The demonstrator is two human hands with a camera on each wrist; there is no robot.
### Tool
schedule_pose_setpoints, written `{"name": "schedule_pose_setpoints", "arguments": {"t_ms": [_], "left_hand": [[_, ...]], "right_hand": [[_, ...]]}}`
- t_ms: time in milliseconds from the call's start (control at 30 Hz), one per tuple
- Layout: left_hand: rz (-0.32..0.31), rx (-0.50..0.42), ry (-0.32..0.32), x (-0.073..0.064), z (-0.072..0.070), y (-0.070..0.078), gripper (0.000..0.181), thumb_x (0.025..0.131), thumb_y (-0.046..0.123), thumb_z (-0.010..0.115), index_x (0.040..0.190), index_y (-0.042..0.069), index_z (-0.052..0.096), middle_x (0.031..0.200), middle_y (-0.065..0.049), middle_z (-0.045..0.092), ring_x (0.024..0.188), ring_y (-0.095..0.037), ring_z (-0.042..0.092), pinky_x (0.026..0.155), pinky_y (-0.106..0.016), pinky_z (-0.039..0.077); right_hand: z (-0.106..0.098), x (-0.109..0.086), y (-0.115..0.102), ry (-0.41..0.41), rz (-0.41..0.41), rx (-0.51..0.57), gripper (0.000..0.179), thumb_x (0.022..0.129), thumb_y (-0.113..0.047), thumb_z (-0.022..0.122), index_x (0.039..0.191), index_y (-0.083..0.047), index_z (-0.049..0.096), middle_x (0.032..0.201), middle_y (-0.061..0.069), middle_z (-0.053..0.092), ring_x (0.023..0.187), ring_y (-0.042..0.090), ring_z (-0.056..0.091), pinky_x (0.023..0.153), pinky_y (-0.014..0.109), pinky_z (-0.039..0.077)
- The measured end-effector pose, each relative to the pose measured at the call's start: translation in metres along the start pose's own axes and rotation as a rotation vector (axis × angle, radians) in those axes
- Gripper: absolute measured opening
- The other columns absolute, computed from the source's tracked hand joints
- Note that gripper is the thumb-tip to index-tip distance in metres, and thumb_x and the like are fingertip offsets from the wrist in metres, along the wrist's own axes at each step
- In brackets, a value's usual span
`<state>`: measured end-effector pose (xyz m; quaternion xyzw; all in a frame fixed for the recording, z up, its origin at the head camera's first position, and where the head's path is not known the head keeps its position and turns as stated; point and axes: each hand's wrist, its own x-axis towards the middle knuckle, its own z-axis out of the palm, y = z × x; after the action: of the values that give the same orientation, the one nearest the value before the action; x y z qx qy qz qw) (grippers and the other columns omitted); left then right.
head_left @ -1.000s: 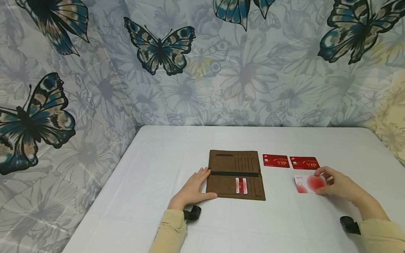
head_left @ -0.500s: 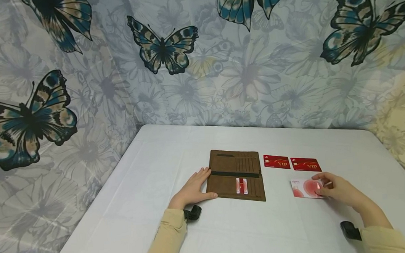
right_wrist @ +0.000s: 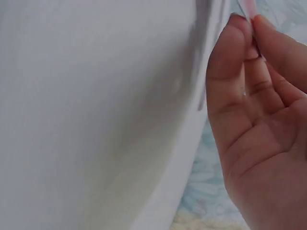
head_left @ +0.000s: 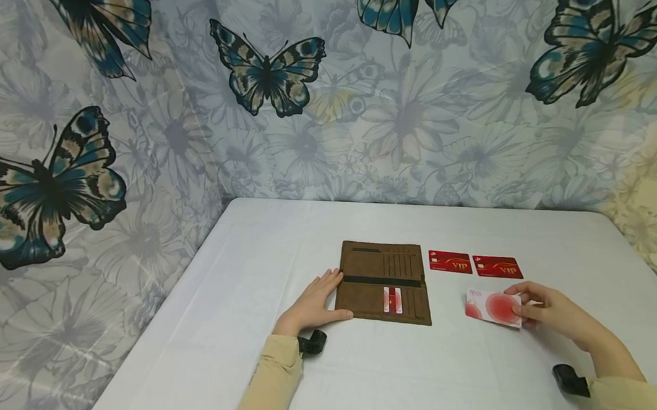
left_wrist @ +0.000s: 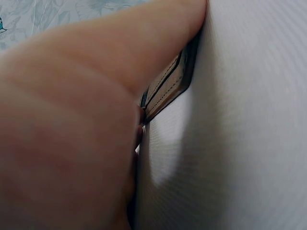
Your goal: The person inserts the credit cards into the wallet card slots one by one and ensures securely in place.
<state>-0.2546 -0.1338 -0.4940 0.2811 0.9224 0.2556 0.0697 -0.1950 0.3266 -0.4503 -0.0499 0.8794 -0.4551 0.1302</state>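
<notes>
A brown wallet point(head_left: 367, 299) lies unfolded on the white table, a dark strip along its fold. In one of its lower slots sits a red-and-white card point(head_left: 392, 300). My left hand point(head_left: 311, 305) rests at the wallet's left edge, fingers spread and fairly straight; in the left wrist view the hand point(left_wrist: 72, 120) hides most of the wallet point(left_wrist: 165, 88). Between thumb and fingers my right hand point(head_left: 551, 311) pinches a pink-and-white card point(head_left: 490, 306) by its right end. The right wrist view shows the right hand point(right_wrist: 264, 110) gripping the card's edge point(right_wrist: 248, 8).
Two red VIP cards, a left one point(head_left: 450, 262) and a right one point(head_left: 498, 267), lie side by side right of the wallet. The white table point(head_left: 415, 374) meets a butterfly-patterned cloth point(head_left: 413, 120) at its back edge. Black wrist cameras are worn on both wrists.
My right hand has drawn the pink-and-white card leftward and slightly toward the front, and the card now looks tilted. The left hand and the wallet have stayed in place.
</notes>
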Motion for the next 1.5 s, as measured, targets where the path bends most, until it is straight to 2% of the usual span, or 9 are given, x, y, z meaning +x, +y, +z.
{"name": "schedule_pose_setpoints", "arguments": {"t_ms": [200, 433, 700, 900, 1100, 1333, 1500], "left_hand": [[-0.007, 0.002, -0.01, 0.001, -0.002, 0.0, 0.091, 0.081, 0.055, 0.062, 0.148, 0.009, 0.022, 0.153, -0.005, 0.016, 0.139, -0.016, 0.007, 0.112, -0.032, 0.005], [-0.007, -0.006, -0.016, 0.001, -0.002, 0.001, 0.091, 0.081, 0.055, 0.062, 0.148, 0.008, 0.022, 0.153, -0.006, 0.015, 0.139, -0.017, 0.007, 0.112, -0.033, 0.005], [-0.014, -0.001, -0.013, 0.001, -0.002, 0.001, 0.091, 0.081, 0.056, 0.062, 0.148, 0.009, 0.022, 0.153, -0.005, 0.015, 0.139, -0.016, 0.007, 0.112, -0.031, 0.005], [-0.015, -0.004, -0.015, 0.001, -0.001, 0.002, 0.091, 0.081, 0.056, 0.062, 0.148, 0.009, 0.022, 0.153, -0.006, 0.015, 0.139, -0.017, 0.008, 0.112, -0.033, 0.006], [-0.015, 0.006, -0.015, 0.001, -0.001, 0.002, 0.091, 0.081, 0.055, 0.062, 0.148, 0.009, 0.022, 0.153, -0.005, 0.015, 0.139, -0.016, 0.008, 0.112, -0.032, 0.006], [-0.001, -0.008, -0.011, 0.001, -0.002, 0.002, 0.09, 0.081, 0.054, 0.063, 0.148, 0.007, 0.023, 0.152, -0.007, 0.017, 0.139, -0.019, 0.01, 0.112, -0.035, 0.007], [-0.011, 0.002, -0.015, 0.001, -0.001, 0.001, 0.091, 0.081, 0.056, 0.062, 0.148, 0.009, 0.022, 0.153, -0.005, 0.015, 0.139, -0.016, 0.008, 0.112, -0.032, 0.006]], "right_hand": [[0.005, 0.0, -0.024, 0.063, -0.114, 0.059, 0.035, 0.093, -0.015, 0.057, 0.118, 0.006, 0.045, 0.095, 0.009, 0.053, 0.074, 0.017, 0.059, 0.065, 0.029, 0.054], [0.018, 0.004, -0.06, 0.075, -0.189, 0.093, 0.035, 0.093, -0.017, 0.058, 0.12, 0.002, 0.048, 0.1, 0.012, 0.053, 0.074, 0.021, 0.061, 0.064, 0.031, 0.055], [0.038, 0.017, -0.085, 0.09, -0.175, 0.106, 0.035, 0.091, -0.018, 0.06, 0.118, 0.004, 0.052, 0.099, 0.019, 0.054, 0.072, 0.025, 0.061, 0.065, 0.031, 0.055], [0.053, 0.03, -0.084, 0.089, -0.129, 0.115, 0.033, 0.09, -0.016, 0.063, 0.114, 0.004, 0.054, 0.097, 0.017, 0.054, 0.071, 0.025, 0.06, 0.064, 0.03, 0.056], [0.065, 0.041, -0.083, 0.094, -0.121, 0.103, 0.029, 0.088, -0.01, 0.064, 0.111, 0.005, 0.055, 0.087, 0.014, 0.054, 0.071, 0.025, 0.06, 0.063, 0.03, 0.056], [0.074, 0.046, -0.09, 0.134, -0.072, 0.057, 0.027, 0.087, -0.005, 0.062, 0.11, 0.006, 0.056, 0.085, 0.014, 0.052, 0.065, 0.023, 0.063, 0.063, 0.035, 0.057], [0.079, 0.047, -0.091, 0.165, -0.05, 0.056, 0.027, 0.087, -0.006, 0.063, 0.11, 0.006, 0.056, 0.085, 0.014, 0.052, 0.064, 0.023, 0.063, 0.062, 0.034, 0.056]]}}
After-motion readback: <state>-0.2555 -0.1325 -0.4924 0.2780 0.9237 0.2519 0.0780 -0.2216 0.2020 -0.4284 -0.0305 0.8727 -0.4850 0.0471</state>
